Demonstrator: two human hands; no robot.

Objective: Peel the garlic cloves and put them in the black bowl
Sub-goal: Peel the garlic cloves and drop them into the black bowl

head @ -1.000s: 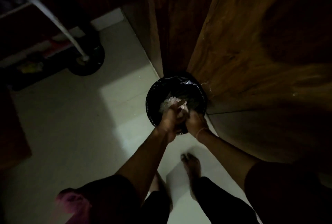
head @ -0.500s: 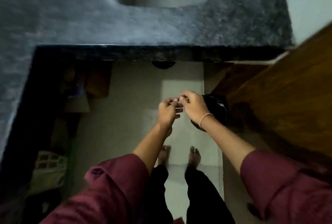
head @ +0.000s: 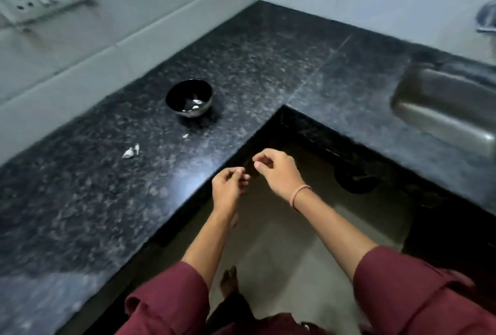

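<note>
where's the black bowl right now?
Head view, left of centre: the black bowl sits on the dark granite counter near the white wall, beyond the pale scraps, apart from the left hand and right hand.

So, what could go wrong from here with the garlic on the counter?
1. The pale bits lie loose on the counter, apart from the black bowl; blurred, they may be skin or cloves, so a clove could be thrown away by mistake.
2. The left hand and right hand hang over the floor, past the counter edge; anything pinched there would drop.
</note>
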